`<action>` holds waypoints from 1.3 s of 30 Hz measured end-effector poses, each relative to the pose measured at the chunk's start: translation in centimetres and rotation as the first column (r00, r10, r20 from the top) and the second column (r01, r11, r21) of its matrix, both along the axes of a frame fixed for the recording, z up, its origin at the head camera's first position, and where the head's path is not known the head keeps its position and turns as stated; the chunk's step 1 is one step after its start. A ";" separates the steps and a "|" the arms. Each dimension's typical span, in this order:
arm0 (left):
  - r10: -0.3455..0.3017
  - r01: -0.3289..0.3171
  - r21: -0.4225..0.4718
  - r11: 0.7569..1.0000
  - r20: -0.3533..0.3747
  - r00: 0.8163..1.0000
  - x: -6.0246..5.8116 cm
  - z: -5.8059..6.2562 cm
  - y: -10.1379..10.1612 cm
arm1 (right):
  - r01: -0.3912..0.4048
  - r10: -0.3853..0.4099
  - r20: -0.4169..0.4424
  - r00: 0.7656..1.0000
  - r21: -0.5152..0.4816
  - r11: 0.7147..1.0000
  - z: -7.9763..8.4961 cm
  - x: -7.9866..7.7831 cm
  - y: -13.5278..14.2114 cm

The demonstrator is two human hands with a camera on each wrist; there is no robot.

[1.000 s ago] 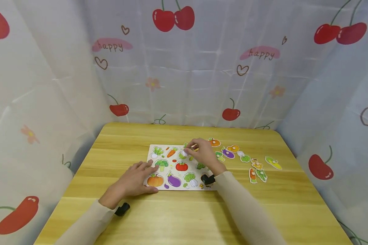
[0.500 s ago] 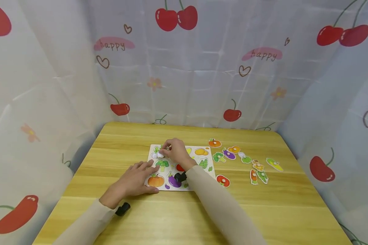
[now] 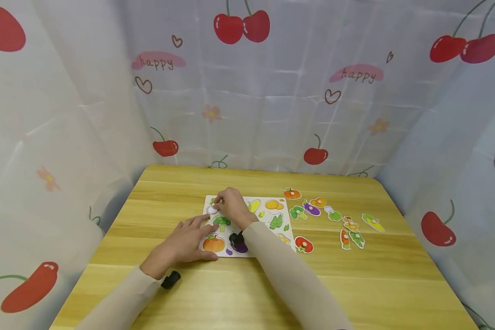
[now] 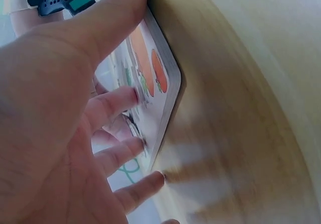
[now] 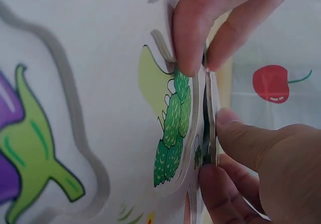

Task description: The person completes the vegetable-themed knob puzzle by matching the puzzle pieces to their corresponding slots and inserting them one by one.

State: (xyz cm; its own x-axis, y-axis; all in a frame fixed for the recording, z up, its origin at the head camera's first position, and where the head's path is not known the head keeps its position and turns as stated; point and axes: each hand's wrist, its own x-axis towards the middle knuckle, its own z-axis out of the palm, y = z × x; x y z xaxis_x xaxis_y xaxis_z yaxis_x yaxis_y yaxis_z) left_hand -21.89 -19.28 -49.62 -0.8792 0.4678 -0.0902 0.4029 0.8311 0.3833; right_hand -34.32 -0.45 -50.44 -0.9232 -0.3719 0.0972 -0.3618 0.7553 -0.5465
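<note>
The flat vegetable puzzle board lies on the table, bearing printed recesses such as a pumpkin and broccoli. Over its upper left corner my right hand pinches a white-and-green vegetable puzzle piece between thumb and fingers; the right wrist view shows this piece edge-on, close to the board. My left hand lies with fingers spread at the board's left side, its thumb along the near edge. In the left wrist view, the left hand's fingers reach to the board's edge.
Right of the board lie several loose knobbed pieces: a tomato, a pumpkin, broccoli, an eggplant and corn among them. A cherry-print curtain surrounds the wooden table.
My right hand has carried the puzzle piece leftward from the board's upper middle to its upper left corner, uncovering the tomato piece. My left hand has stayed at the board's left side.
</note>
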 end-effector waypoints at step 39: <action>-0.028 0.026 0.026 0.999 0.047 0.999 -1.9 -0.5 -0.3 | -0.049 0.049 0.009 0.999 -0.005 0.999 2.9 1.1 10.9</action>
